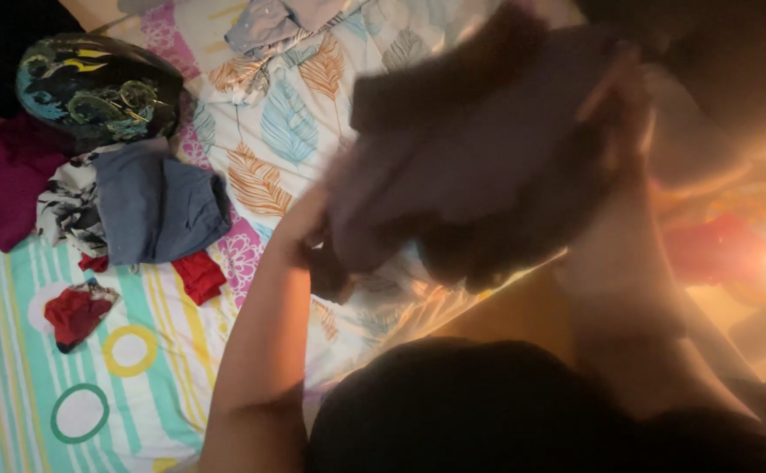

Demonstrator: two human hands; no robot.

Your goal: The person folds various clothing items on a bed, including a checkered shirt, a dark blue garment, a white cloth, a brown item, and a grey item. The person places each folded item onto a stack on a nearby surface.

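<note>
Two hands are raised over the bed, and a soft, limp greyish-mauve garment [479,166] is held up between them, blurred and hanging in loose folds. The left hand [308,223] is closed on the garment's lower left edge; the right hand [615,131] is pinched shut on its upper right part, with the fingers partly hidden by the cloth. The garment is kept clear of the bed, above its right half.

Beneath it, a white sheet printed with orange and blue leaves [269,131] is spread, smooth and mostly bare toward the middle. Along the near left edge, a striped cover with yellow and green rings [111,377] is laid flat, with open room on it. A small crumpled red cloth [76,314] is set on that cover, and another red piece [199,276] lies just beside a folded blue-grey garment [159,210]. A black-and-white patterned fabric [67,206] is touched by that garment's left side. A maroon cloth [2,180] is spread at the left edge. Farther off, near the far left corner, a rounded, glossy dark helmet with yellow-green markings [94,88] is placed.
</note>
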